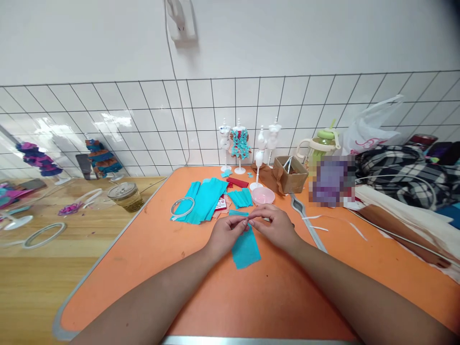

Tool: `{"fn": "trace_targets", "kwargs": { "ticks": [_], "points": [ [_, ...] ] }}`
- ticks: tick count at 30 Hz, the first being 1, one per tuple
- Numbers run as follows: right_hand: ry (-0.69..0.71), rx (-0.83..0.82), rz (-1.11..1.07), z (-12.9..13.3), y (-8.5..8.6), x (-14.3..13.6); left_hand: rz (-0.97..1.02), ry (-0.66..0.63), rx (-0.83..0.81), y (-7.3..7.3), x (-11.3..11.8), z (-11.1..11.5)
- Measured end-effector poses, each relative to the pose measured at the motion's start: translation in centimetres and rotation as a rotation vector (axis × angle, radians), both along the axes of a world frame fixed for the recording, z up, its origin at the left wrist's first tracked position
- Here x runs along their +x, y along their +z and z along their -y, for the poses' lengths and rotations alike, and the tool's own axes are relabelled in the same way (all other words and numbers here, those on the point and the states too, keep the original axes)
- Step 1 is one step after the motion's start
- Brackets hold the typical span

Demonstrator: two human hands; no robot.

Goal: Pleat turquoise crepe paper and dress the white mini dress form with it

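Note:
A turquoise strip (pixel 246 250) that looks like thin cloth or crepe paper lies lengthwise on the orange table, under my fingertips. My left hand (pixel 228 233) comes in from the left, thumb and forefinger pinched together. Opposite it, my right hand (pixel 276 227) is pinched too, and the fingertips of both hands meet over the strip's upper part. Whatever is between them is too small to make out. Just beyond my hands are a short pleated turquoise piece (pixel 240 197) and a pink bowl (pixel 263 196). Wider turquoise sheets (pixel 206 199) lie to the left with a pale ring (pixel 182 207) on top.
Small white dress forms stand by the tiled wall, one dressed in turquoise ruffles (pixel 240 143). A brown box (pixel 292 174), a green-lidded bottle (pixel 325 143) and plaid cloth (pixel 391 167) are at the right. On the wooden surface at left stands a glass jar (pixel 125 196).

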State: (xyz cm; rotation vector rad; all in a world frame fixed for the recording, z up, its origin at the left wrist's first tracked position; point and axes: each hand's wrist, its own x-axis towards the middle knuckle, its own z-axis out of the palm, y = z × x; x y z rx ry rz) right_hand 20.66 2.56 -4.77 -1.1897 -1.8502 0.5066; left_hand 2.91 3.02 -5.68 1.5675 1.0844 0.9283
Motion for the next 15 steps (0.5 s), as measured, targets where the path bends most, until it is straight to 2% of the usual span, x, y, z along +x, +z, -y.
{"fn": "trace_targets", "kwargs": {
  "ticks": [3,9,15],
  "points": [
    [-0.005,0.046,0.022,0.07,-0.38,-0.16,-0.03,0.003,0.004,-0.1,0.05,0.0],
    [0.001,0.071,0.044,-0.02,-0.46,-0.36,-0.141,0.03,0.117,-0.1,0.06,0.19],
    [0.064,0.177,0.274,0.8,0.12,-0.57,-0.204,0.006,0.135,-0.52,0.19,0.26]
  ]
}}
